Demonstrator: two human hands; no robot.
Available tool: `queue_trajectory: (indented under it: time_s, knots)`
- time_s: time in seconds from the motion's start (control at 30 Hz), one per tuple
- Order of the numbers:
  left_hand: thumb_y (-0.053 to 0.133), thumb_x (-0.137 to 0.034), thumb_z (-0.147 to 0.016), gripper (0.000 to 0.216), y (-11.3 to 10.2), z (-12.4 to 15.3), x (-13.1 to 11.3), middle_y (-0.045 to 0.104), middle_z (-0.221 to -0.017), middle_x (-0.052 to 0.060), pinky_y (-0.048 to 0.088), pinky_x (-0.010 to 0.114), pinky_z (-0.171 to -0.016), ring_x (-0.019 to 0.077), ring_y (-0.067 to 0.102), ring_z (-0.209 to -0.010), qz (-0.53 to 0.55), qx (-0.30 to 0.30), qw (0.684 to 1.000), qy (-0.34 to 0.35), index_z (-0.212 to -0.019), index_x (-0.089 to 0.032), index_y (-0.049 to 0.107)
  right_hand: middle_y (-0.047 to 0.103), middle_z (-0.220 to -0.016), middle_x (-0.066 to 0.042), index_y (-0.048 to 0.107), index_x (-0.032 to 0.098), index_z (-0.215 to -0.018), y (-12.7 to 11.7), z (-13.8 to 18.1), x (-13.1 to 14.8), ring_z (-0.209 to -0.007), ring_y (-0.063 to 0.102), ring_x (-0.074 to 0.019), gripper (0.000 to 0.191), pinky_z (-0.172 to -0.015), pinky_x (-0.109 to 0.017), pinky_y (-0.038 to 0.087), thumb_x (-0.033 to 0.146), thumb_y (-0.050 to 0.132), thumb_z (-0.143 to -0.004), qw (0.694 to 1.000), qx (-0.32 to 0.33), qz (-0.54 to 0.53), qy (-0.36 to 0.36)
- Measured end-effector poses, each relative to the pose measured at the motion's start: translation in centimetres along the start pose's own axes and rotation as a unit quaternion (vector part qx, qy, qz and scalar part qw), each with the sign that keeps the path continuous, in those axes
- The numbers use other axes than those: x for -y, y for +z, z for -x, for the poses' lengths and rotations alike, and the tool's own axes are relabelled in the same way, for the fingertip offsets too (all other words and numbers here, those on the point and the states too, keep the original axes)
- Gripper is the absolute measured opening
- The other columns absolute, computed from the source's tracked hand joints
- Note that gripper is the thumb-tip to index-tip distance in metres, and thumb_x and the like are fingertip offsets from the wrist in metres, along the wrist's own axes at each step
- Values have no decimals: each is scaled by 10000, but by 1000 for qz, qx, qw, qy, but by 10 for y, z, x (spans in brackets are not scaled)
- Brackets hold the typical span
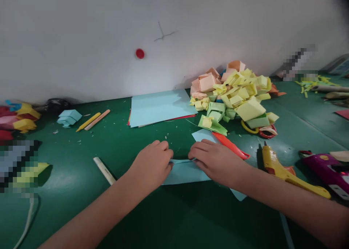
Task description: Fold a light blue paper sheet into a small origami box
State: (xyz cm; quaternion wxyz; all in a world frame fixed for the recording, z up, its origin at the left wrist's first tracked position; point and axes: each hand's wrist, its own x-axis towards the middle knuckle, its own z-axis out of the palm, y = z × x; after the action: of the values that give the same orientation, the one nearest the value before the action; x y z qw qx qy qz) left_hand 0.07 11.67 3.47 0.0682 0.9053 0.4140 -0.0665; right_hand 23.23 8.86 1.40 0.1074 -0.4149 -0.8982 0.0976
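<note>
A light blue sheet of paper (185, 174) lies on the green table between my hands, its far edge folded over. My left hand (155, 161) pinches the left end of that fold, fingers curled. At the right end, my right hand (207, 156) grips the fold the same way, covering part of the paper. Just beyond the right hand lie another light blue paper piece (204, 135) and a red-handled tool (231, 146). A small blue scrap (238, 194) shows under my right forearm. The white stick (104, 170) rests left of my left forearm.
A stack of coloured paper (163, 107) lies by the wall. Folded paper pieces (240, 92) are heaped at back right. A yellow glue gun (286, 172) and a purple power strip (327, 171) sit right. Two pencils (89, 121) and a blue folded paper piece (69, 118) lie left.
</note>
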Motion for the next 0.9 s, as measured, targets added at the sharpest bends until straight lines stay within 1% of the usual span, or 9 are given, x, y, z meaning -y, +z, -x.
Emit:
queue_trajectory:
  time_s: [0.07,0.13,0.2,0.33,0.5,0.67,0.8,0.83,0.9]
  knots:
    - [587,-168,-958,110,1,4,-4,649,-985,76,453,366,-757,257,613,-928,-28,-2,1000,9,-923,-171,692,681,-1080,-72,642,185,-1077,2,7,1,-973,591,-236,229,-826,-366,447,73,494,-942,999,-12,-32,17]
    - [580,-159,-966,106,1,8,-8,659,-965,68,454,370,-753,250,621,-901,-40,6,999,9,-935,-175,681,686,-1062,-61,647,202,-1090,4,11,2,-981,598,-237,244,-835,-370,455,74,521,-925,998,-17,-49,44]
    - [576,-147,-966,110,1,10,-11,661,-922,63,449,376,-746,253,624,-881,-54,11,998,13,-918,-177,670,689,-1023,-58,661,209,-1068,3,13,3,-958,600,-240,229,-819,-375,460,88,532,-921,996,-18,-46,68]
    - [579,-130,-957,115,2,10,-12,657,-907,59,436,367,-732,249,621,-871,-56,-1,998,15,-896,-181,662,697,-1013,-58,681,202,-1025,-1,8,-5,-967,613,-236,213,-830,-365,462,83,562,-893,994,-19,-45,100]
    - [617,-185,-952,87,2,8,-6,658,-910,52,418,321,-651,236,632,-852,10,16,1000,-21,-877,-185,660,695,-952,-56,702,194,-917,-7,-3,-20,-939,623,-229,102,-800,-344,470,187,600,-919,996,19,-46,80]
    - [580,-209,-955,119,1,6,0,659,-888,61,398,315,-590,246,641,-807,41,31,998,-39,-863,-182,651,707,-915,-74,707,186,-879,-9,-5,-16,-908,620,-254,111,-744,-355,457,181,597,-899,994,13,48,98]
    - [590,-230,-951,110,-1,5,4,667,-886,55,402,309,-598,242,648,-815,66,41,996,-42,-882,-190,666,723,-904,-57,727,199,-902,-13,-3,-20,-868,648,-241,86,-697,-327,458,267,682,-873,990,62,2,123]
    - [589,-228,-954,112,-1,5,4,669,-895,53,407,308,-606,239,647,-824,70,42,996,-41,-884,-191,667,722,-898,-56,729,200,-892,-15,-2,-21,-870,648,-241,77,-703,-326,458,259,684,-873,991,69,1,115]
    - [584,-213,-958,118,-1,6,3,670,-908,54,423,312,-629,240,645,-846,65,37,997,-35,-878,-188,667,712,-876,-62,719,193,-851,-16,0,-21,-877,632,-244,81,-729,-339,456,203,648,-890,994,69,31,73]
